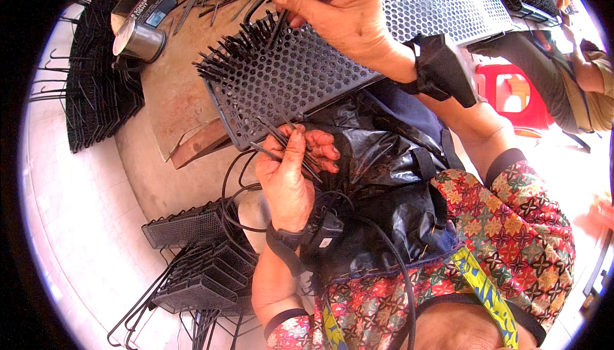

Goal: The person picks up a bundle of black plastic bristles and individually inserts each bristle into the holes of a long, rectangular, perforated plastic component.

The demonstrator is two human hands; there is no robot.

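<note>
A black perforated tray (300, 78) lies tilted across my lap, with several thin black pins standing in its holes at the upper left corner. My left hand (291, 171) sits under the tray's near edge, closed around a bundle of black pins (281, 139) that fan out above my fingers. My right hand (339, 11) is over the tray's top edge, fingertips pinching a single black pin (278, 27) that touches the perforated surface. Black straps with small devices wrap both wrists.
A black plastic sheet (384, 158) covers my lap. A metal tin (137, 40) stands on the brown board at upper left. Stacked black trays (192, 267) with wire handles lie lower left, more racks (96, 88) at left. Another person (575, 88) sits by a red stool (511, 94).
</note>
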